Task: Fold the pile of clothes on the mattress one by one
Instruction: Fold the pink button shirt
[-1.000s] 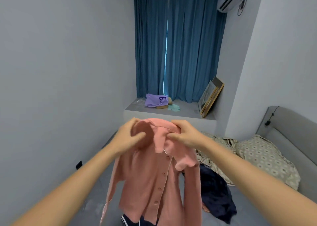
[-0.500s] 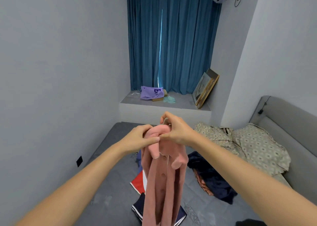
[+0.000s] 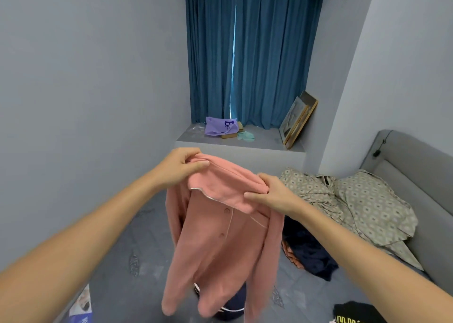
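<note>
Two hands hold one pink shirt point(image 3: 220, 237) up in the air over the grey mattress point(image 3: 152, 256). At the shirt's top left the left hand point(image 3: 177, 167) grips the fabric, its fingers curled over the edge and the thumb pressed along the front. The right hand point(image 3: 272, 194) pinches the other end of the top, thumb in front and fingers behind, beside the collar, which folds forward with pale piping along its rim. Below the hands the shirt hangs loose, front facing the camera, with two buttons showing down the placket (others may be hidden in the folds) and both sleeves dangling, their cuffs near the bottom of the view.

On the mattress behind the shirt lie several other clothes: one dark navy garment point(image 3: 310, 256) to the right with an orange piece peeking from under it, one navy item with white stripes point(image 3: 232, 305) partly hidden by the hanging sleeves, and one black item with yellow lettering point(image 3: 355, 314) at the lower right corner. One patterned beige quilt point(image 3: 355, 205) is bunched against the grey headboard point(image 3: 411, 165). Blue curtains point(image 3: 250, 53) cover the window at the far end; on the sill point(image 3: 264, 141) below them sit one purple bag point(image 3: 220, 126) and two framed pictures point(image 3: 297, 119) leaning on the wall.
</note>
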